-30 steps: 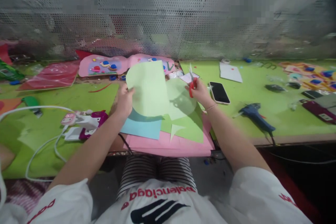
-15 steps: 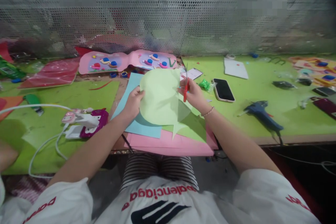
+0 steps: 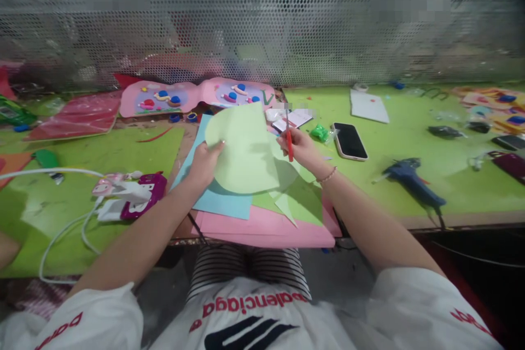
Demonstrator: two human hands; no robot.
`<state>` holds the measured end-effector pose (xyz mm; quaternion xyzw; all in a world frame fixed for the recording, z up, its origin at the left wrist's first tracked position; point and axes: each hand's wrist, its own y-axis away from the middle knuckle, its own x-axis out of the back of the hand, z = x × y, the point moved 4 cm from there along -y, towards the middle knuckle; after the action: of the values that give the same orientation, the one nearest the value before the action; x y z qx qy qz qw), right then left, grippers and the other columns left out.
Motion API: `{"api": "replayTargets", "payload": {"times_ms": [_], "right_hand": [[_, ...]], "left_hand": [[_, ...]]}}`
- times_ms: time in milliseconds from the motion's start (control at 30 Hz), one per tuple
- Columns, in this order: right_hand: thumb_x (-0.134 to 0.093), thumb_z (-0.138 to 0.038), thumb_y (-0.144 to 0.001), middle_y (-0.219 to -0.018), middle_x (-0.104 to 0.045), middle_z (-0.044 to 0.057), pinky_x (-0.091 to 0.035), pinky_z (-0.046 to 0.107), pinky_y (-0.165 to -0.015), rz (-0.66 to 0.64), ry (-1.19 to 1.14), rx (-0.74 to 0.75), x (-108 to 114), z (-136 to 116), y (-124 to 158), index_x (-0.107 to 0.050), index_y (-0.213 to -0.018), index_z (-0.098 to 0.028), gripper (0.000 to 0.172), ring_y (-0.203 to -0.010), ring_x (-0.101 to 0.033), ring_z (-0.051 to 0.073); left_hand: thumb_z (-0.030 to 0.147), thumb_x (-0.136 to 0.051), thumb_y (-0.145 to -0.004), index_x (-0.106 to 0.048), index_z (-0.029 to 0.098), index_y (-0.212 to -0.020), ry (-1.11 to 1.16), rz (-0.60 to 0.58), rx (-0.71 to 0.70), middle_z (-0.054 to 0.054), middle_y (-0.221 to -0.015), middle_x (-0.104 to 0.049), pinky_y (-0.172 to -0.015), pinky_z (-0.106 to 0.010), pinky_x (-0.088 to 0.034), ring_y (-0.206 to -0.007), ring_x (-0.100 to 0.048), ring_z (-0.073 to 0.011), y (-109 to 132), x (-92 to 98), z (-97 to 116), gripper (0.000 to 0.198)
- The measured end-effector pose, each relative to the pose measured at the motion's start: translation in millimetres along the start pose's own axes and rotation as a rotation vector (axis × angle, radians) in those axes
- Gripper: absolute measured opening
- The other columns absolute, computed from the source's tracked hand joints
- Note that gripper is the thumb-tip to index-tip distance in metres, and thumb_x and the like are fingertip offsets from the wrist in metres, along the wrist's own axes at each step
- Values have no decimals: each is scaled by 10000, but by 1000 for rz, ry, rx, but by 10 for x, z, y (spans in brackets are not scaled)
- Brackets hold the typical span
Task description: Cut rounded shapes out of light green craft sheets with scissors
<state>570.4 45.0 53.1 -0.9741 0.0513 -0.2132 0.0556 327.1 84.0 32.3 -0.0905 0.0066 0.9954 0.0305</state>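
My left hand (image 3: 207, 163) pinches the left edge of a pale green sheet of paper (image 3: 246, 147), thumb on top. The sheet has rounded left corners and a straight right side, and it is held up above the table. In my right hand (image 3: 301, 146) are scissors with red handles (image 3: 290, 145), blades pointing away from me and apart from the sheet. Below lie a light blue sheet (image 3: 223, 206), a brighter green sheet (image 3: 303, 208) and pink sheets (image 3: 262, 227). A thin pale green scrap (image 3: 287, 209) rests on the green sheet.
Pink decorated panels (image 3: 159, 97) stand at the back before a perforated metal screen (image 3: 262, 22). On the right are a phone (image 3: 350, 141), a green wrapped bit (image 3: 320, 132) and a blue glue gun (image 3: 414, 180). A purple power strip (image 3: 145, 195) with white cables lies left.
The pale green sheet has shifted left and turned slightly, away from the scissors. The scrap that hung at its lower right now lies on the sheets below.
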Motion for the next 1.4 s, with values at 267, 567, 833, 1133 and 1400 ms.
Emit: {"api": "replayTargets", "payload": {"times_ms": [267,567,833,1133,1400], "right_hand": [[-522,-699,-809,-639,-495,1,-335,278,-538,-162,392,11,81,51,12,-444,-692,-202,517,-581,-441,145],[-602,-715,-758,-565,-477,-14,-431,266,-500,-232,141,-103,-5,0,75,-416,-664,-206,550,-517,-570,151],[-550,-713,-804,-524,-528,5,-426,279,-501,-223,166,-138,18,-24,83,-449,-645,-194,552,-452,-564,151],[-576,-728,-773,-487,-535,-3,-424,248,-457,-212,93,-211,-4,-57,103,-490,-630,-183,570,-414,-566,134],[-579,-785,-714,-479,-511,-15,-444,245,-440,-258,-4,-201,-3,7,101,-500,-637,-191,604,-413,-551,126]], "left_hand": [[453,-674,-772,-678,148,-990,-343,82,-203,-116,-968,-726,-878,-390,-535,-934,-677,-270,-33,107,128,375],[444,-644,-797,-690,150,-972,-443,30,-285,-101,-960,-732,-848,-330,-518,-913,-674,-247,-12,78,115,345],[488,-613,-810,-682,141,-1015,-498,3,-276,-110,-990,-730,-864,-345,-515,-933,-672,-252,-26,76,65,409],[476,-628,-803,-686,146,-1000,-478,1,-246,-117,-1012,-728,-857,-340,-515,-950,-670,-256,-26,80,83,388],[498,-649,-778,-691,146,-962,-478,-23,-246,-116,-974,-729,-838,-348,-521,-923,-669,-264,-41,75,54,400]]}}
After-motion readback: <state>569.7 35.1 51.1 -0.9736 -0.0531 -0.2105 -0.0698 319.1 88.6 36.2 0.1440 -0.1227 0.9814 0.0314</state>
